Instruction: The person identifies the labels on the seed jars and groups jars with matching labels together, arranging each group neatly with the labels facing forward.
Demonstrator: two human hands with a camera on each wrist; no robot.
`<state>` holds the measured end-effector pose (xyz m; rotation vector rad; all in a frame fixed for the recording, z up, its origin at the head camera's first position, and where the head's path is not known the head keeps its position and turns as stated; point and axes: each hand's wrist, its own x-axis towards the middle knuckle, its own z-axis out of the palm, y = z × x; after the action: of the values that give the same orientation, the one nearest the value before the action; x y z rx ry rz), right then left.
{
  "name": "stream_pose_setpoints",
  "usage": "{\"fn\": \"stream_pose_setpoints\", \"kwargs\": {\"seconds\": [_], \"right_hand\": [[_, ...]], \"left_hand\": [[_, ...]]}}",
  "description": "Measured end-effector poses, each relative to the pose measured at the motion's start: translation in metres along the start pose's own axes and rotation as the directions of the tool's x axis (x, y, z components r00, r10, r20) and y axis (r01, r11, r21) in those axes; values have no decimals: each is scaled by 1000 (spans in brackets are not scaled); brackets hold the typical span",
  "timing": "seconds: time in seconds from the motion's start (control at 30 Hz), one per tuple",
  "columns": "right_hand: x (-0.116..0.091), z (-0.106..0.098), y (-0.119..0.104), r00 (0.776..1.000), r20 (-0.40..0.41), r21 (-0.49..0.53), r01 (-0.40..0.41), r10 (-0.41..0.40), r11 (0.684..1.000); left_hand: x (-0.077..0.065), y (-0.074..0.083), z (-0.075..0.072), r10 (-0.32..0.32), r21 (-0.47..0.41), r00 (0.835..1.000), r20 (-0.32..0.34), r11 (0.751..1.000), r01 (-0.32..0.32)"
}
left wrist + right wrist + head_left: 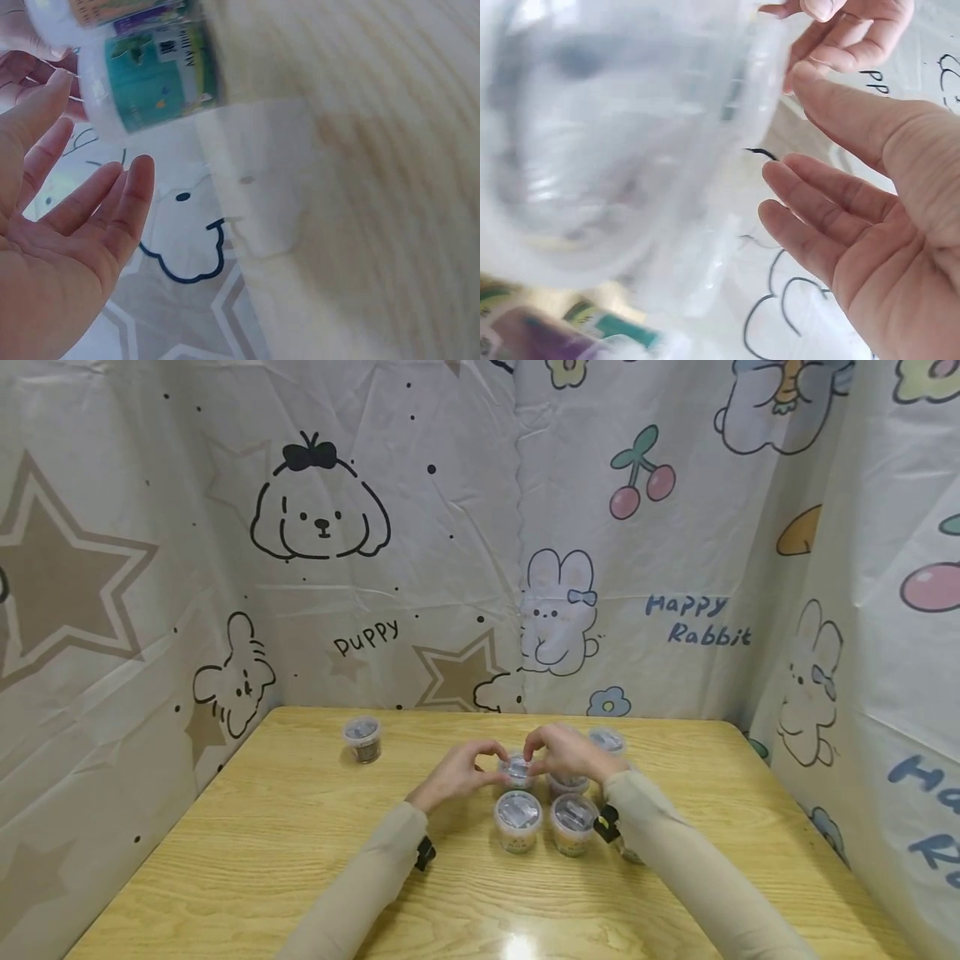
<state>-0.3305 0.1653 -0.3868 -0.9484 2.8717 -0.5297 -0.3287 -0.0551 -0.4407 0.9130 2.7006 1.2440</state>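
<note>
Both bare hands meet above a clear-lidded plastic tub (pixel 517 770) in the head view. My left hand (pixel 461 770) is at the lid's left edge, and my right hand (pixel 566 750) at its right. In the left wrist view a teal-labelled tub (pixel 161 79) stands beside the left hand (pixel 79 225), its fingers spread and relaxed. From the right wrist, the right hand (pixel 885 217) shows thumb and fingers apart, while a blurred clear lid (pixel 607 142) fills the foreground. Whether the fingertips press the lid is partly hidden. Just in front stands another tub (pixel 517 822).
More tubs stand close by: one at front right (pixel 573 824), one under the right hand (pixel 567 783), one behind (pixel 607 742). Another is partly covered by the right sleeve. A lone tub (pixel 363 740) sits far left on the wooden table (pixel 262 843). Printed curtains (pixel 450 568) surround it.
</note>
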Motion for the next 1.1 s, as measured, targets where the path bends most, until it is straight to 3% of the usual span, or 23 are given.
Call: {"fn": "stream_pose_setpoints", "kwargs": {"seconds": [0.3, 0.53, 0.67, 0.87, 1.1], "right_hand": [[15, -8, -24, 999, -4, 63, 41, -41, 997], [34, -3, -46, 992, -46, 82, 118, -114, 990], [47, 3, -55, 985, -93, 84, 153, -145, 985], [65, 15, -66, 978, -155, 101, 155, -139, 983], [87, 28, -79, 986, -121, 113, 133, -119, 985]], "left_hand": [[-15, -4, -27, -19, -22, 994, -107, 1000, 17], [-32, -13, -53, -83, -82, 973, -217, 994, 66], [-42, -21, -65, -132, -85, 943, -304, 990, 111], [-56, -33, -77, -201, -89, 884, -423, 980, 181], [-69, -45, -92, -210, -65, 843, -496, 977, 205]]}}
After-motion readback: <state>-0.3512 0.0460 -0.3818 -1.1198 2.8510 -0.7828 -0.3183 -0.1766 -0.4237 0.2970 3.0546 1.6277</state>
